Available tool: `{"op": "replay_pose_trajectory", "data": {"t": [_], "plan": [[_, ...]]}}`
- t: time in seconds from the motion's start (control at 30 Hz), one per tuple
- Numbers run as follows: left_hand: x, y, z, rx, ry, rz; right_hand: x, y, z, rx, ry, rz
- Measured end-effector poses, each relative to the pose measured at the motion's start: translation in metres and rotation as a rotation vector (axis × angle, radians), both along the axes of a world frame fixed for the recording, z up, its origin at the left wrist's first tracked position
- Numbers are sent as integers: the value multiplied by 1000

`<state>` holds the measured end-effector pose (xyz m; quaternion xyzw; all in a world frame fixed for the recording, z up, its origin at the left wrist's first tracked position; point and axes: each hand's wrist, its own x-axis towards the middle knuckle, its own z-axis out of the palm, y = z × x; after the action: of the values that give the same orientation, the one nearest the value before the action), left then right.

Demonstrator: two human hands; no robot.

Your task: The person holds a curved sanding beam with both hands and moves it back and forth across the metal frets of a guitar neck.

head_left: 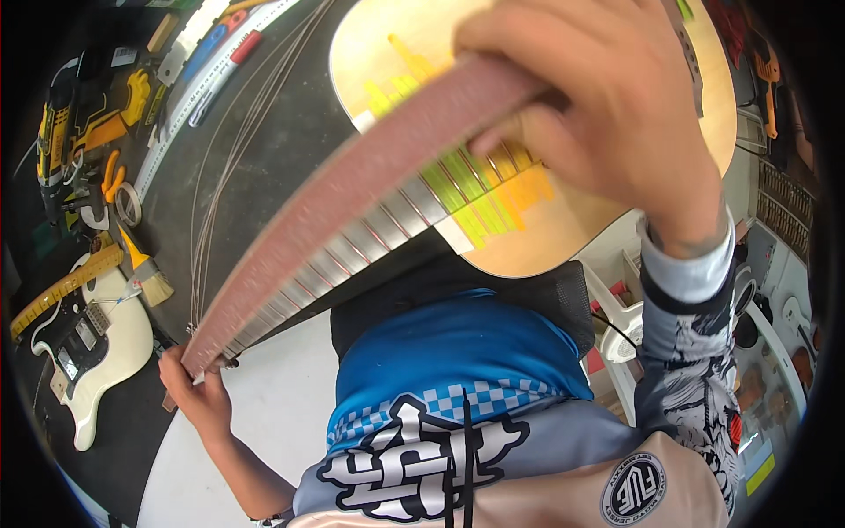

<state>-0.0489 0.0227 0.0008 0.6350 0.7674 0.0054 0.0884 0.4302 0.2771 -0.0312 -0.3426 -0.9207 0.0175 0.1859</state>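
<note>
A long reddish-brown sanding bar (339, 194) with a sandpaper-like face extends diagonally over the neck of an acoustic guitar (563, 238). My right hand (590, 97), slightly blurred, grips its far right end above the pale wooden body. At the near left end, my left hand (198, 392) is closed around the bar beside the end of the neck. Silvery covering shows between the frets on the fretboard (378, 229). Yellow-green and orange tape (480, 207) lies on the guitar top around the fretboard's end. The bar hides part of the fretboard.
Loose guitar strings (233, 163) lie on the dark worktop, with a long ruler (189, 101) beyond. At left are a yellow-and-black drill (57, 132), a brush (154, 277) and a white electric guitar body (110, 339). A white fan-like appliance (616, 330) stands at right.
</note>
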Motion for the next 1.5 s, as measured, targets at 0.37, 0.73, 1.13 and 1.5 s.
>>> {"op": "replay_pose_trajectory", "data": {"t": [0.37, 0.73, 1.13, 1.5], "plan": [[8, -20, 0, 19, 63, -35, 1, -34, 2, 60, 239, -6], [0, -4, 2, 0, -12, 48, -5, -10, 1, -47, 82, -45], [-12, 6, 3, -24, -58, 17, -4, 9, -12, 105, 225, 90], [6, -18, 4, -7, 54, -33, 6, -36, 6, 57, 127, -8]]}}
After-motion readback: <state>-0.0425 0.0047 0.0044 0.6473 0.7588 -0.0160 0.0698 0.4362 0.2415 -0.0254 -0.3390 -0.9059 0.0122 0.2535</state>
